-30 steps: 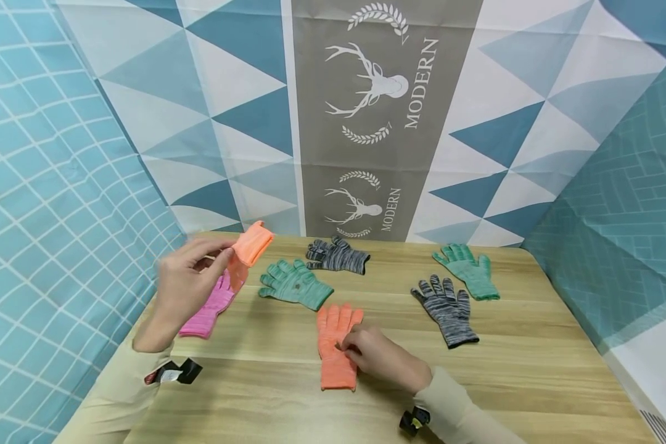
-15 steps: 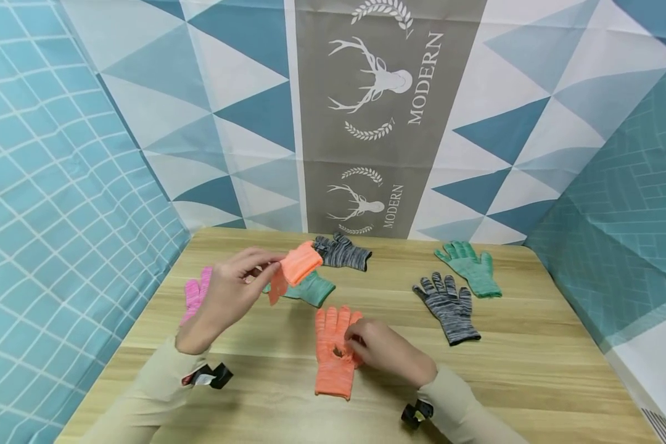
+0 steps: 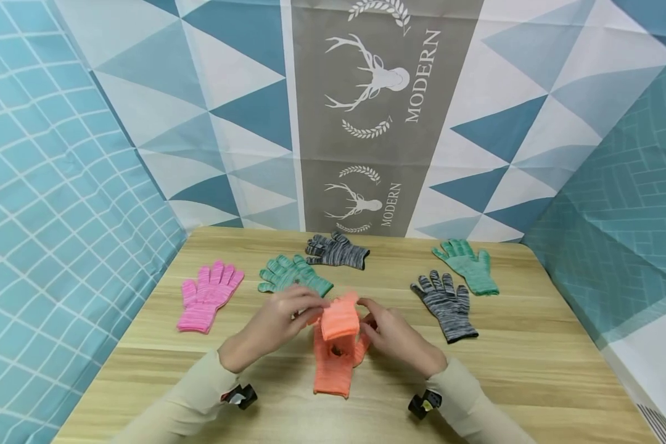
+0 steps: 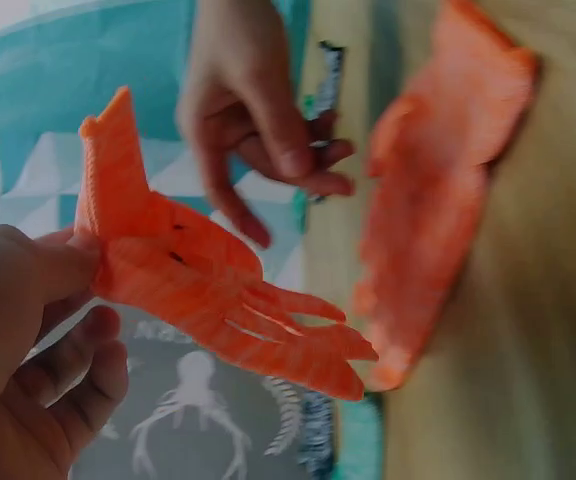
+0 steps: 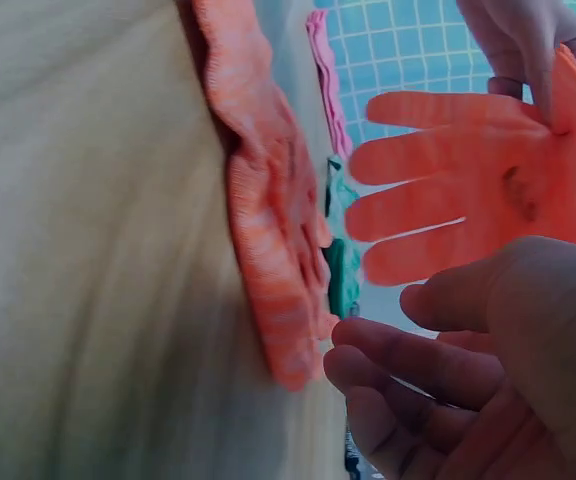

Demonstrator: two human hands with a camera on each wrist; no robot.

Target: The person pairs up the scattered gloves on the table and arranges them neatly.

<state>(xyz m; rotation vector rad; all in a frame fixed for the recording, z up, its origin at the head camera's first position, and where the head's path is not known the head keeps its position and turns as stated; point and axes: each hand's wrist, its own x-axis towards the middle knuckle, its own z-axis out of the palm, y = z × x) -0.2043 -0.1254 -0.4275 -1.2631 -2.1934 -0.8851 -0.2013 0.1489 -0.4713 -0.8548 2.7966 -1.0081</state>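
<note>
My left hand (image 3: pixel 277 320) pinches an orange knit glove (image 3: pixel 341 319) near its cuff and holds it raised above the table. In the right wrist view the glove's fingers stick out straight, and a dark mark shows on its palm. My right hand (image 3: pixel 396 338) is beside the raised glove, its fingers loosely bent and holding nothing; the left wrist view shows a gap between them. Beneath, a second orange glove (image 3: pixel 333 373) lies on the table, cuff toward me, with a dark spot on it. The raised glove hides its finger end in the head view.
A pink glove (image 3: pixel 208 299) lies at left. Behind my hands are a green glove (image 3: pixel 283 273) and a grey-black glove (image 3: pixel 338 251). Another green glove (image 3: pixel 468 266) and grey-black glove (image 3: pixel 446 307) lie at right. Printed cloth (image 3: pixel 244 111) hangs behind the wooden table (image 3: pixel 533 382).
My left hand has carried its orange glove rightward from over the pink glove to above the flat orange one. My right hand has come off the flat glove and up beside the raised one.
</note>
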